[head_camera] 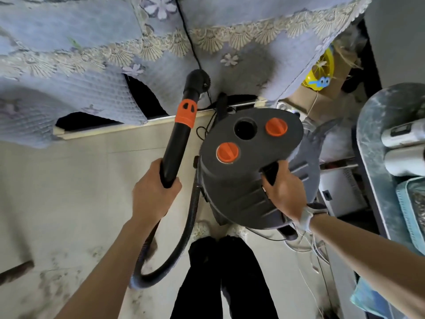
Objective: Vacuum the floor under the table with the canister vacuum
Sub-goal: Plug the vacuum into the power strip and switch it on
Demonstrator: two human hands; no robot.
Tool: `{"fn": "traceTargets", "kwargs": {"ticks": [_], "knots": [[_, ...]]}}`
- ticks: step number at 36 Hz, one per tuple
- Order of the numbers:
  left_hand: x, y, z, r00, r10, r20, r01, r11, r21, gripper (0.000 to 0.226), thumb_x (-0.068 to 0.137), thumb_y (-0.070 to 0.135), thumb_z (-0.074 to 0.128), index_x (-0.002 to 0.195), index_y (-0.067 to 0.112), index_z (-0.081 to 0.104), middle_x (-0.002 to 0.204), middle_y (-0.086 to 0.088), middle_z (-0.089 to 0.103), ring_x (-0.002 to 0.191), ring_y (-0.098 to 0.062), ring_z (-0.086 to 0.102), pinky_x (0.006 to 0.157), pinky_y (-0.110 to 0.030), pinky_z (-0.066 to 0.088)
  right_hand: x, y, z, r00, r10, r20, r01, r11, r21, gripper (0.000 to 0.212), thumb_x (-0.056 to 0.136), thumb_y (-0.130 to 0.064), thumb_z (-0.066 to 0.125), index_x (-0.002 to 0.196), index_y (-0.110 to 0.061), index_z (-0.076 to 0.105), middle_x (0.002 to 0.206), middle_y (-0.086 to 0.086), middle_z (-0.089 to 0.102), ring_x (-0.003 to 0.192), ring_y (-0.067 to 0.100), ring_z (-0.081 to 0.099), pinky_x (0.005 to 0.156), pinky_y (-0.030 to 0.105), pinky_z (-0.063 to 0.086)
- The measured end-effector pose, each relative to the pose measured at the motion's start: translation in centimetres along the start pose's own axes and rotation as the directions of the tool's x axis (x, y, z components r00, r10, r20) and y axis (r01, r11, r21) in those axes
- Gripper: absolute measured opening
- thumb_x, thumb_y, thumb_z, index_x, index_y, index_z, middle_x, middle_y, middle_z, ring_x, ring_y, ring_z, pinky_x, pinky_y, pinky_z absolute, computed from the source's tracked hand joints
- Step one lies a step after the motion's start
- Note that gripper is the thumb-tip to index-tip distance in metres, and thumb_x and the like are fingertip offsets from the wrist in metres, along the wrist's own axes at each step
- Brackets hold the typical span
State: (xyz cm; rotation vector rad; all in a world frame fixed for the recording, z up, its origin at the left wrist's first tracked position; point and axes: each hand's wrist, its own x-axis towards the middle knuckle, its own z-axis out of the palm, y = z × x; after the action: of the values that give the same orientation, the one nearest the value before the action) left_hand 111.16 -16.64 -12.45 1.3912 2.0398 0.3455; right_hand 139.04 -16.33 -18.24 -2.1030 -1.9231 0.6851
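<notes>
The left hand [154, 192] is wrapped around the lower end of the black wand [178, 139], fingers curled tight on the tube, and the right hand [281, 192] grips the dark handle at the near side of the canister vacuum [243, 162], which appears to be held up off the floor [69, 192] and tipped so that its flat end with two orange knobs [228, 152] and an open round port faces the camera. The ribbed hose [184, 238] loops down from the wand past the person's dark trouser legs and back toward the canister. The wand's orange collar [185, 112] and curved black tip point up toward the near edge of the table, which is draped in a pale blue lace-trimmed tablecloth [103, 54]; the tip lies against the hanging cloth rather than under it. A thin black cord [188, 38] hangs down the cloth toward the machine. By the look of it, the work is at its start: the machine is being carried or positioned, the nozzle is not yet on the floor, and the dark gap beneath the table's edge is not yet reached. Whether the motor runs cannot be told. Setting the canister down, lowering the wand and sweeping under the cloth all remain.
</notes>
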Motion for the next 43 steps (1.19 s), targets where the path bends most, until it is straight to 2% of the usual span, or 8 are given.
{"fn": "traceTargets", "kwargs": {"ticks": [7,12,19,26,29,31,37,43], "knots": [[-0.3,-1.2,0.0,0.999,-0.053,0.001,0.053,0.998,0.017,0.036,0.085,0.021,0.064,0.118,0.017,0.050,0.076,0.005,0.056,0.068,-0.023,0.056,0.066,-0.029,0.040,1.7,-2.1,-0.5,0.979,-0.162,0.125,0.170,0.984,-0.056,0.035,0.091,-0.028,0.060,0.104,0.001,0.044,0.091,0.022,0.064,0.076,0.043,0.063,0.054,0.036,0.036],[-0.5,-1.7,-0.2,0.997,-0.079,-0.021,0.079,0.997,-0.001,0.029,0.084,0.018,0.064,0.107,0.025,0.048,0.068,0.008,0.056,0.059,-0.012,0.055,0.052,-0.021,0.035,4.0,-3.8,-0.2,0.936,-0.262,0.235,0.294,0.949,-0.115,0.041,0.093,-0.036,0.054,0.114,-0.002,0.043,0.110,0.019,0.062,0.091,0.043,0.062,0.068,0.042,0.042],[-0.9,-1.1,-0.2,0.986,-0.154,-0.057,0.148,0.985,-0.091,0.035,0.081,0.021,0.067,0.111,0.027,0.050,0.075,0.005,0.061,0.067,-0.027,0.061,0.067,-0.040,0.053,7.9,-5.4,0.5,0.746,-0.512,0.426,0.610,0.782,-0.128,0.049,0.096,-0.041,0.048,0.127,-0.003,0.041,0.120,0.016,0.057,0.092,0.037,0.062,0.068,0.037,0.039],[-2.1,-0.7,-0.1,0.973,-0.192,-0.128,0.184,0.980,-0.074,0.035,0.085,0.027,0.067,0.116,0.019,0.053,0.079,0.007,0.058,0.079,-0.028,0.059,0.071,-0.035,0.045,10.4,-5.9,0.0,0.589,-0.606,0.534,0.778,0.604,-0.173,0.057,0.097,-0.046,0.042,0.133,-0.003,0.036,0.121,0.014,0.053,0.091,0.035,0.061,0.063,0.036,0.035],[-2.9,-0.8,0.1,0.962,-0.226,-0.155,0.221,0.974,-0.048,0.034,0.087,0.031,0.064,0.116,0.018,0.054,0.076,0.010,0.055,0.075,-0.022,0.054,0.069,-0.031,0.039,10.6,-5.2,0.4,0.609,-0.657,0.443,0.782,0.592,-0.197,0.056,0.093,-0.048,0.046,0.124,-0.002,0.048,0.106,0.015,0.060,0.083,0.036,0.064,0.055,0.038,0.043],[-3.4,-1.1,0.6,0.954,-0.246,-0.173,0.241,0.969,-0.046,0.036,0.088,0.033,0.063,0.117,0.016,0.053,0.078,0.006,0.056,0.075,-0.024,0.054,0.070,-0.031,0.040,9.8,-4.5,1.2,0.678,-0.667,0.310,0.735,0.626,-0.259,0.055,0.089,-0.051,0.041,0.113,-0.004,0.057,0.089,0.011,0.063,0.072,0.033,0.064,0.051,0.035,0.046],[-4.4,-1.3,2.0,0.920,-0.317,-0.230,0.280,0.943,-0.181,0.032,0.089,0.032,0.062,0.115,0.015,0.054,0.070,0.006,0.056,0.072,-0.026,0.056,0.070,-0.034,0.045,5.7,-5.2,4.3,0.886,-0.454,-0.089,0.407,0.856,-0.321,0.049,0.087,-0.042,0.044,0.124,-0.012,0.055,0.098,0.010,0.061,0.086,0.032,0.056,0.077,0.043,0.041],[-4.2,-2.0,2.8,0.905,-0.338,-0.258,0.279,0.930,-0.238,0.028,0.090,0.030,0.061,0.112,0.014,0.054,0.068,0.010,0.053,0.063,-0.010,0.050,0.062,-0.027,0.036,6.4,-5.7,5.7,0.850,-0.454,-0.268,0.398,0.886,-0.238,0.044,0.089,-0.044,0.049,0.112,-0.010,0.064,0.086,0.007,0.063,0.078,0.029,0.057,0.072,0.038,0.040]]}}
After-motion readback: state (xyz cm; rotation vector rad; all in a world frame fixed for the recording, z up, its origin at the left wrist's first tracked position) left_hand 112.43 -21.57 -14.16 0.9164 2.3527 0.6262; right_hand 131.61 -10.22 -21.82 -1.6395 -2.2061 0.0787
